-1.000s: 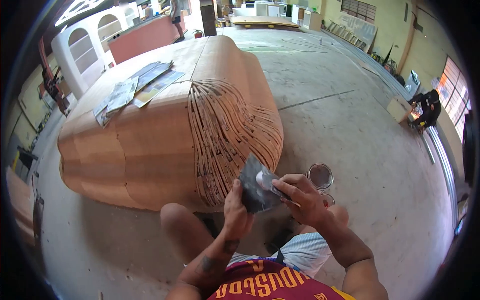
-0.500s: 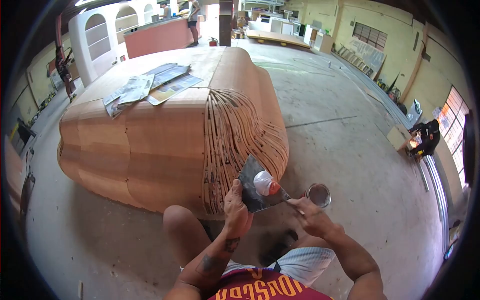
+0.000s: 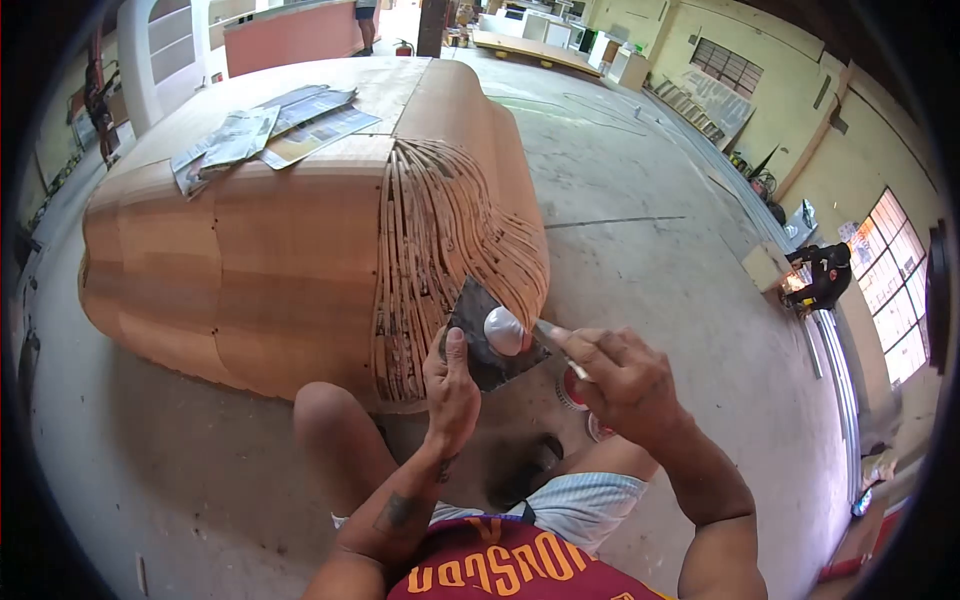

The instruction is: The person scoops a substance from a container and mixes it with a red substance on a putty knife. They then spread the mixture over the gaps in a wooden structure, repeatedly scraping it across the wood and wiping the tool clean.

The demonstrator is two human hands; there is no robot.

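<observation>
My left hand (image 3: 452, 385) grips a dark flat square plate (image 3: 480, 352) by its edge, thumb on top. On the plate sits a mound of white putty (image 3: 503, 330) with a small reddish-orange dab (image 3: 526, 342) at its right side. In my right hand (image 3: 632, 385) is a putty knife (image 3: 562, 345), its blade tip close to the right corner of the plate and the dab. Just beyond the plate stands a large curved wooden form (image 3: 300, 260), its near corner built of many thin layered strips (image 3: 440, 240).
Sheets of newspaper (image 3: 240, 140) lie on top of the form. Below my right hand, a can (image 3: 570, 390) and a round red-and-white thing (image 3: 598, 428) are partly hidden. A person in dark clothes (image 3: 828, 275) bends near the right wall, by long metal bars (image 3: 848, 410).
My right hand has risen and turned, with the putty knife now plainly showing beside the plate. The view has shifted, so the form appears further left and higher. The can is now mostly covered.
</observation>
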